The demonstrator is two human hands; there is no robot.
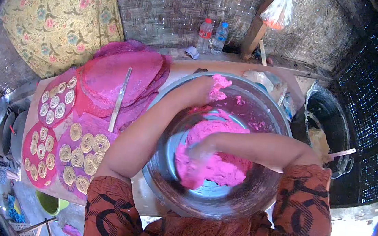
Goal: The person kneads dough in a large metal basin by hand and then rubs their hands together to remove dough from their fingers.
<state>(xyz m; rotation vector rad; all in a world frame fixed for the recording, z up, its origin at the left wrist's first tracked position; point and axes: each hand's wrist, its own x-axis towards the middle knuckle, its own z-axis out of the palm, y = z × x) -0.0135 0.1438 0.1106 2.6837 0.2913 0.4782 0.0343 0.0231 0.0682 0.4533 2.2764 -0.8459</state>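
A large metal basin (pixel 278 110) stands in front of me with a mass of bright pink dough (pixel 220 167) in it. My left hand (pixel 211 91), its fingers caked with pink dough, reaches across to the far rim and appears curled on it. Down in the dough is my right hand (pixel 200 152), blurred by motion. Its fingers are sunk in or coated by the pink mass, so their pose does not show. Pink smears and crumbs cling to the basin's inner wall.
Left of the basin, pink round sheets (pixel 110 75) are stacked with a flat stick (pixel 120 99) on top. Coiled pale rounds (pixel 87 142) lie on pink mats. At right stands a black tub (pixel 331 119). Two bottles (pixel 212 37) stand at the back wall.
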